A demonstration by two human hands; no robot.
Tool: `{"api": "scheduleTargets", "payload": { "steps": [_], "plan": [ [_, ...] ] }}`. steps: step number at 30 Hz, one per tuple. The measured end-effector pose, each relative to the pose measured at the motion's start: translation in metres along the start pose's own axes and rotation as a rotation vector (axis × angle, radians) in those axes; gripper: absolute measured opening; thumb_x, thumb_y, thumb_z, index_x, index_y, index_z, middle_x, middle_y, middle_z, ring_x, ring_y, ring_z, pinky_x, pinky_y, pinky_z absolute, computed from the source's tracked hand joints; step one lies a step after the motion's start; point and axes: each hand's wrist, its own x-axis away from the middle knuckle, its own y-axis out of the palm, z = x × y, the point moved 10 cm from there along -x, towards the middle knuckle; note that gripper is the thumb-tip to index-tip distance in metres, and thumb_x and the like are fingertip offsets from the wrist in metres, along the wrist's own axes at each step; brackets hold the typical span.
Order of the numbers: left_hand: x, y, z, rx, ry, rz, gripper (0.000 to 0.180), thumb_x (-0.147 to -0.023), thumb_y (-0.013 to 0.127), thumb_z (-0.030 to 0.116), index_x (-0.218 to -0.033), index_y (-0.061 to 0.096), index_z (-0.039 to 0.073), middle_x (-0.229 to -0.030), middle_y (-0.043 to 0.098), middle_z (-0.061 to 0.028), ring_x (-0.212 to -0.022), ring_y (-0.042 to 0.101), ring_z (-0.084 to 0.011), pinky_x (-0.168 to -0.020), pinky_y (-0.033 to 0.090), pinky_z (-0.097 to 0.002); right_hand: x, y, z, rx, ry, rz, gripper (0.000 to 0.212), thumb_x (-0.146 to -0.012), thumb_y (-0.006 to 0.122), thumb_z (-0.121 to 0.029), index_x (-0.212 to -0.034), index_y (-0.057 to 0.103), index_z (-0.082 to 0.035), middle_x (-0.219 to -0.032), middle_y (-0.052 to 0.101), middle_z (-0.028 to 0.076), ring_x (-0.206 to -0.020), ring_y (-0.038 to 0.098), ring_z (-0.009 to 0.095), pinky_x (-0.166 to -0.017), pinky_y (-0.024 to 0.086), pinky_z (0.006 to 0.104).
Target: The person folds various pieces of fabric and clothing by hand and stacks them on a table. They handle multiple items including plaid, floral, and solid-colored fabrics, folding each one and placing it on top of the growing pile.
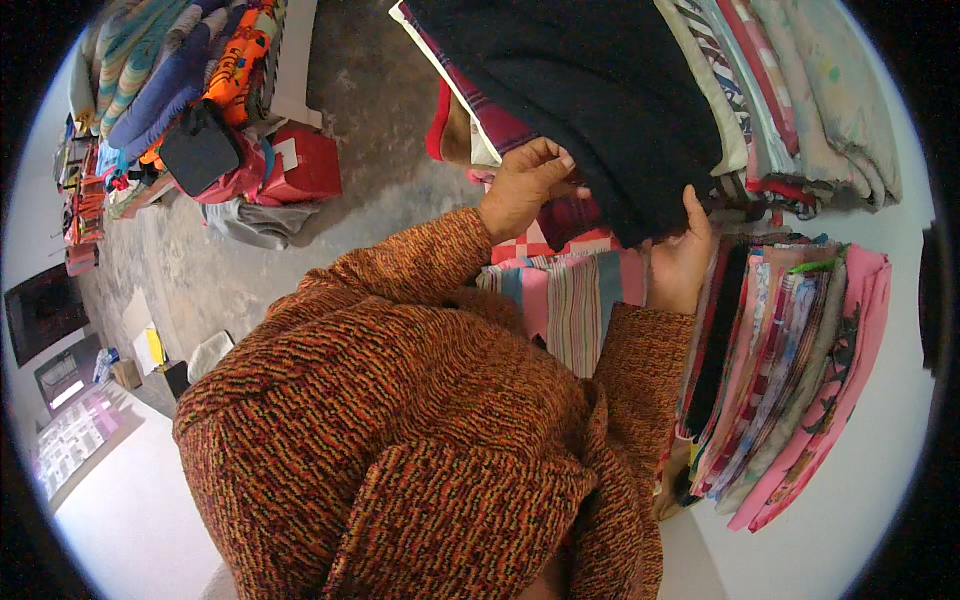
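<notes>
A folded black cloth [590, 80] lies at the upper middle, its lower end lifted toward me. My left hand [525, 190] is closed on its left edge, thumb and index finger pinched. My right hand [682, 258] is at the cloth's lower right corner with its thumb stretched up and apart; its other fingers are hidden behind the cloth. Under the black cloth show a maroon plaid cloth [492, 118] and a red-and-white checked cloth [520, 247]. Closer to me hangs a striped cloth in pink, grey and white [572, 310].
Stacks of folded cloths [775, 370] stand along the right wall, with more folded fabric [840, 110] above. At upper left, a pile of textiles [175, 85] has a black pouch [202, 148] and a red box [302, 165] beside it. Grey concrete floor [355, 125] lies between.
</notes>
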Motion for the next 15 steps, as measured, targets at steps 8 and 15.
{"api": "scheduleTargets", "payload": {
  "steps": [8,15],
  "plan": [
    [0.007,-0.031,-0.010,-0.314,0.132,-0.131,0.008,-0.089,0.049,0.005,-0.096,0.047,0.003,-0.091,0.054,-0.0153,-0.085,0.061,-0.0338,-0.077,0.054,-0.0440,-0.015,-0.020,-0.004,0.072,-0.103,0.010,0.031,-0.084,0.061,-0.021,-0.110,0.057,-0.003,-0.110,0.060,0.008,-0.102,0.056,0.022,-0.091,0.045,0.0354],
    [0.016,-0.067,-0.046,-0.036,-0.320,0.145,0.057,-0.083,0.059,0.043,-0.114,0.042,-0.001,-0.109,0.049,-0.0202,-0.108,0.050,-0.0398,-0.091,0.043,-0.0505,0.004,0.003,-0.018,0.137,-0.115,0.056,0.041,-0.081,0.066,-0.018,-0.117,0.055,-0.001,-0.119,0.057,0.011,-0.110,0.053,0.024,-0.090,0.045,0.0391]
  ]
}}
